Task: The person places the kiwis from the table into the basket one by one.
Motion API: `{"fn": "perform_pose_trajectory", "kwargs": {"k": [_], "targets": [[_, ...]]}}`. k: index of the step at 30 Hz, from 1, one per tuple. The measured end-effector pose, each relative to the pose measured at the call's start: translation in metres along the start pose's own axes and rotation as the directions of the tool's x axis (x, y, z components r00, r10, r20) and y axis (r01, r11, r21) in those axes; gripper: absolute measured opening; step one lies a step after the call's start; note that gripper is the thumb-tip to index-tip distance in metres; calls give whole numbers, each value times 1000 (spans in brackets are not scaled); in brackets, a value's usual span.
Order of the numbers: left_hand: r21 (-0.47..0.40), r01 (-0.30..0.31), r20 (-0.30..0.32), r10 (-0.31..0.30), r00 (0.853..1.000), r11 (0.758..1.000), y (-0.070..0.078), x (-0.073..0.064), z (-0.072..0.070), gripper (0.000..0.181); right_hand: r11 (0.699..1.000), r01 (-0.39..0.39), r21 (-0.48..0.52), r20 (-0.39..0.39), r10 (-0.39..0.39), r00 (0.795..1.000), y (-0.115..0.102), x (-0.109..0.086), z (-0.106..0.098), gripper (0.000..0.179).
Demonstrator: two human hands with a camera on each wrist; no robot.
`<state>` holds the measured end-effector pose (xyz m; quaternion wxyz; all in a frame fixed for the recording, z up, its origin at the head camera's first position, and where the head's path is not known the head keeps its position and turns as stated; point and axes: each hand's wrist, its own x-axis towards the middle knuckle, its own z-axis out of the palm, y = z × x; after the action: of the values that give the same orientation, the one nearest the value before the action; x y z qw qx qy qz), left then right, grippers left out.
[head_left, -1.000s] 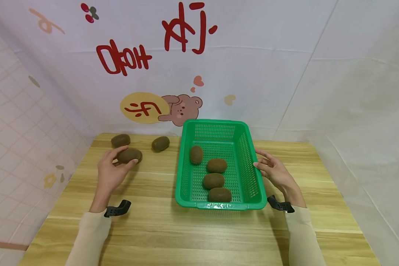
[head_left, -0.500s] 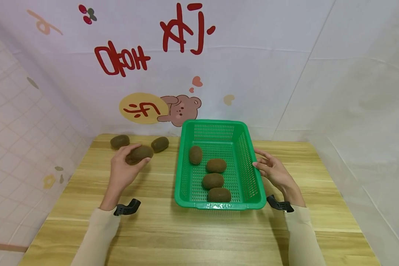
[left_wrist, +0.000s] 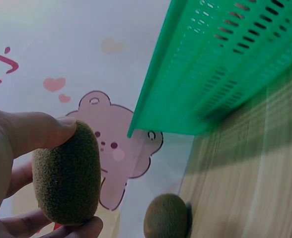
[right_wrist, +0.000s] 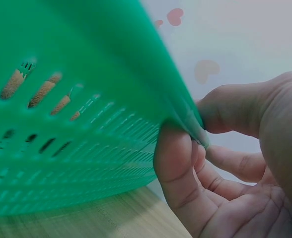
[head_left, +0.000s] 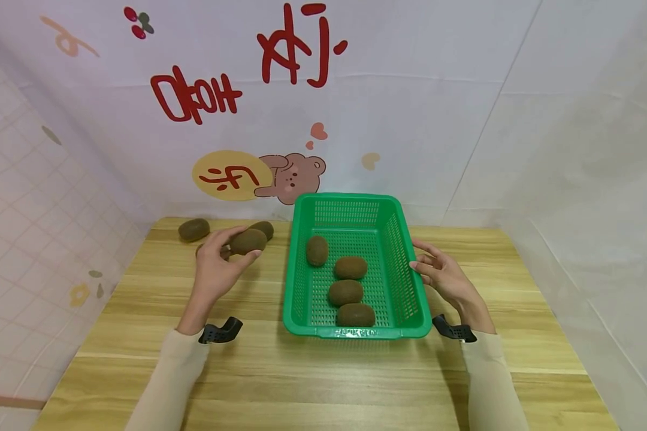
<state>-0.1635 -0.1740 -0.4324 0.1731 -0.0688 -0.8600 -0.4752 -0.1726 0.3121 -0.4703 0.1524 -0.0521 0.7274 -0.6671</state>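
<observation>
My left hand (head_left: 218, 263) grips a brown fuzzy kiwi (head_left: 248, 241) between thumb and fingers, held up left of the green basket (head_left: 357, 333). In the left wrist view this kiwi (left_wrist: 69, 176) stands lengthwise in the fingers, apart from the basket's side (left_wrist: 176, 99). Another kiwi (head_left: 264, 228) lies on the table just behind it, partly covered. Brown skin of one more kiwi shows around my left hand, mostly hidden. My right hand (head_left: 446, 276) pinches the basket's right rim; the right wrist view shows the thumb and fingers (right_wrist: 173, 158) on either side of the rim.
Inside the basket lie several kiwis (head_left: 346, 293), toward its left and front. A further kiwi (head_left: 194, 230) rests at the table's back left corner. The wooden table (head_left: 313, 383) meets a white printed backdrop (head_left: 410, 120) behind and at both sides.
My left hand has lifted the kiwi and carried it right, toward the basket, over another kiwi on the table. My right hand stays at the basket's rim.
</observation>
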Motion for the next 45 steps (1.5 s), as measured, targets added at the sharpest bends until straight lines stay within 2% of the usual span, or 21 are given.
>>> {"fn": "perform_pose_trajectory", "kwargs": {"k": [11, 23, 29, 37, 45], "targets": [[-104, -36, 76, 44, 996, 994, 16, 7, 18, 54, 1000, -1, -2, -1, 1, 1000, 1, 1, -1, 72], [-152, -77, 158, 101, 982, 985, 31, 9, 38, 54, 1000, 2, -6, -2, -2, 1000, -1, 0, 0, 72], [-151, -99, 202, 129, 971, 984, 38, 9, 48, 54, 1000, 5, 0, 1, -5, 1000, -1, 0, 0, 72], [-131, -134, 275, 166, 947, 982, 48, 7, 59, 52, 1000, 0, -15, -4, 0, 1000, -2, 0, 1, 71], [-188, -158, 303, 211, 929, 969, 56, 5, 67, 45, 1000, -6, -14, -6, 6, 1000, -1, 1, 0, 70]]}}
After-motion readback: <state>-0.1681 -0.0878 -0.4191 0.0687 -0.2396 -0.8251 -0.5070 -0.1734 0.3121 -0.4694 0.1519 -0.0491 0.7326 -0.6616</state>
